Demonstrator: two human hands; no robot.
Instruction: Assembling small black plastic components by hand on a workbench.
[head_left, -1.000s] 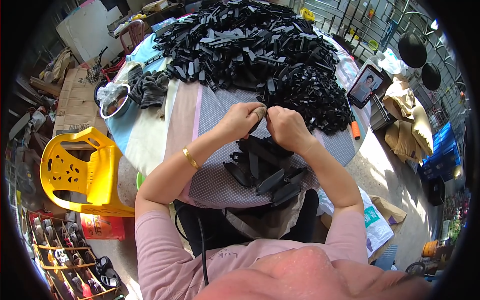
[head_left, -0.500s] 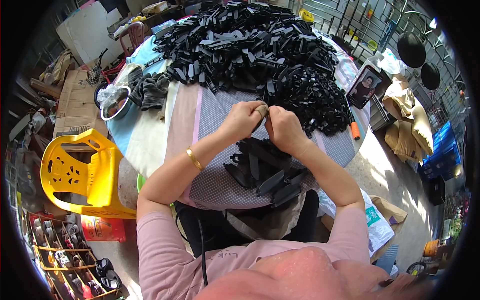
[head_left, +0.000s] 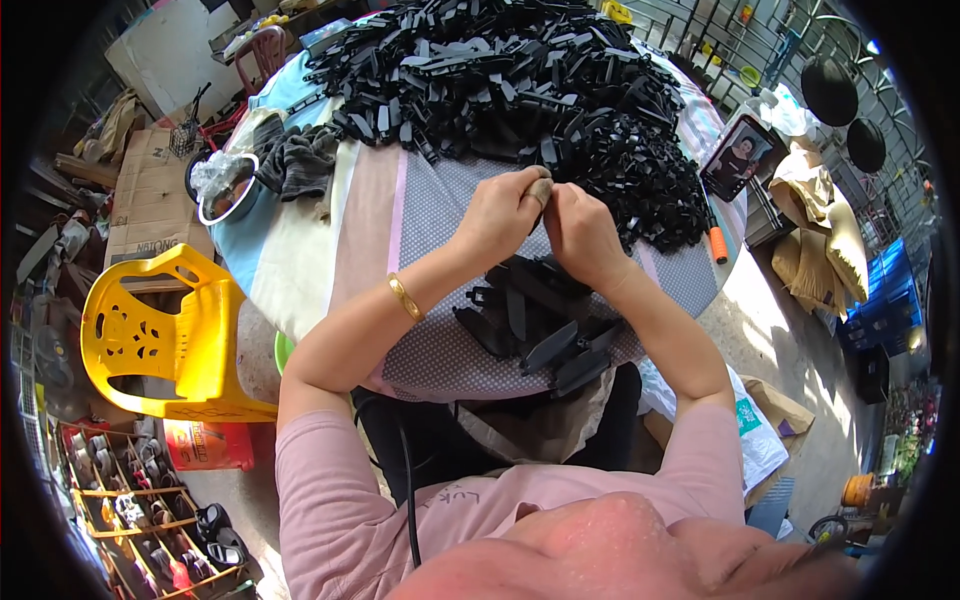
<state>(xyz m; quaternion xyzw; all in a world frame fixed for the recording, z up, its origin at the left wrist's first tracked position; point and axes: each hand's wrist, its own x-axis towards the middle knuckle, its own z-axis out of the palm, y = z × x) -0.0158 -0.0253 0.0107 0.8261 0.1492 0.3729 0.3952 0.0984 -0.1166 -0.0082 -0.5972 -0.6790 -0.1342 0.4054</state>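
Observation:
My left hand [head_left: 505,215] and my right hand [head_left: 588,238] meet above the dotted tablecloth with their fingers closed. A thin dark edge of a black plastic part shows under the left fingers, which wear finger covers. What the right fingers pinch is hidden. Below the hands, several long flat black plastic parts [head_left: 550,345] lie in a loose heap by the near table edge. Beyond them rises a large mound of similar black parts [head_left: 490,95]. Smaller black pieces [head_left: 645,195] are piled right of my hands.
An orange-handled tool [head_left: 718,245] lies at the table's right, near a propped phone [head_left: 742,158]. Dark gloves [head_left: 295,160] and a bowl with a plastic bag [head_left: 232,200] sit at the left. A yellow chair [head_left: 205,330] stands left of the table.
Both hands, still together, have shifted slightly right and farther from me. The view has shifted a little; the near heap looks unchanged.

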